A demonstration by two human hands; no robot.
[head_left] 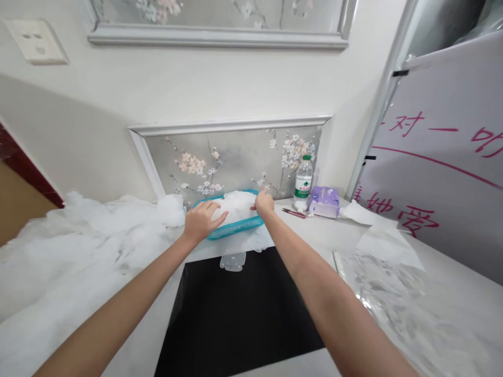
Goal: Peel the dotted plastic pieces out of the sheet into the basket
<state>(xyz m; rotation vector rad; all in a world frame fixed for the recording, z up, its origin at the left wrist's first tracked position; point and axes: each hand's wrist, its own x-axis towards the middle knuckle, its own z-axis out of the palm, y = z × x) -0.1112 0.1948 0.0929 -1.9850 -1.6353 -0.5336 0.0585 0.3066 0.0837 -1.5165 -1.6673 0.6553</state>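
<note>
Right around the middle of the frame sits a bright blue plastic basket [236, 228], long and shallow, its side wall pierced with small openings. A soft-looking, matt white mass [239, 205] fills it and mounds up to about the rim. The left hand [201, 220] lies over the basket's left part, its fingers spread and the thumb held away from them. The right hand [264, 203] is at the right end, fingers curled inward; whether they pinch the rim or the white mass, I cannot tell.

Both hands cover parts of the basket's ends, and what the white mass is made of is hard to make out. Both forearms run off the bottom of the frame, the right one crossing a black mat [239, 314]. A small translucent piece [232, 261] overlaps the mat's upper edge.

Beneath everything is a pale tabletop [316, 233], with billowy white material [70, 251] heaped at left and clear, blurry plastic pieces [412, 309] at lower right. Right of centre stand a green-capped bottle [304, 183] and a purple packet [324, 202]. Behind, a framed floral panel [236, 157] decorates the wall; a whiteboard [444, 141] with red writing is cut off at the right edge.
</note>
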